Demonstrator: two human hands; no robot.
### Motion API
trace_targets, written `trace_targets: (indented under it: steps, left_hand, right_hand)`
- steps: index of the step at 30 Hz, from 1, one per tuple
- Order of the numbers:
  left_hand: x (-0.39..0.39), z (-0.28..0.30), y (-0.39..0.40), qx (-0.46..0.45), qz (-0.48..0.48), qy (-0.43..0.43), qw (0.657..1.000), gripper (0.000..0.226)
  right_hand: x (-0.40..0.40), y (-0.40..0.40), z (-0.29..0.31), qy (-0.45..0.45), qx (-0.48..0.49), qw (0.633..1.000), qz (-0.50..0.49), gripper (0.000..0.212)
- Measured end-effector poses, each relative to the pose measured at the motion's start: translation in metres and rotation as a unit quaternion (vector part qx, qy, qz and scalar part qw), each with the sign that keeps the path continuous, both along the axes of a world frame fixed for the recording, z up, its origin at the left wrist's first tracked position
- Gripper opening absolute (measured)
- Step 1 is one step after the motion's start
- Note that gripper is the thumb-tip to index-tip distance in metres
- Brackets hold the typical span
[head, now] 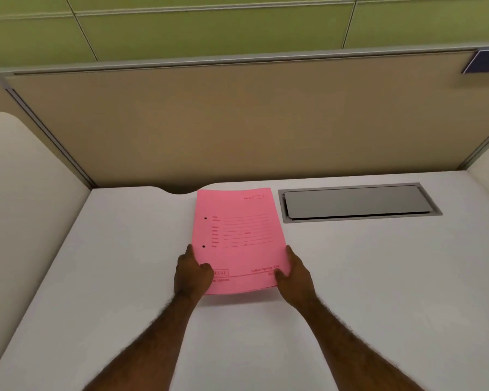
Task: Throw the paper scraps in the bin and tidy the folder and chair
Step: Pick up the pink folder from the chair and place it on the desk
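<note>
Forearms come first, reaching out from us over the white counter [364,277] toward the pink folder [237,235]. Our left hand [191,273] clamps the folder's near left corner, thumb on top and fingers out of sight beneath; our right hand [294,273] does the same at the near right corner — so each grip is closed on the folder, one at either side, and neither hand is nearer than the other. The near edge looks lifted slightly off the counter, though we cannot tell by how much.

The folder runs directly away from us, its long axis pointing at the beige partition [237,122], with its far edge close to the counter's back edge. Just to its right sits the grey cable hatch [356,203], apart from it. We judge the coming move is a straight push or square-up along that axis. No scraps, bin or chair are in view.
</note>
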State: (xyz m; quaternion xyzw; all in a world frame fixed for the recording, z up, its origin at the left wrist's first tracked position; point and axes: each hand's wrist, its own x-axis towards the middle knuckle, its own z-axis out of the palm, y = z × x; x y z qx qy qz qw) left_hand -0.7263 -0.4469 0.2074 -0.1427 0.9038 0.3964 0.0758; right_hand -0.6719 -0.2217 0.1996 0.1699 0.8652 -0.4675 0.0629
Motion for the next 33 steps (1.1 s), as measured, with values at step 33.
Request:
trace_targets:
  steps: [33]
  left_hand:
    - [0.097, 0.015, -0.018, -0.263, -0.250, 0.066, 0.929, 0.060]
  right_hand:
    - [0.088, -0.027, 0.014, -0.028, 0.312, 0.940, 0.138, 0.075]
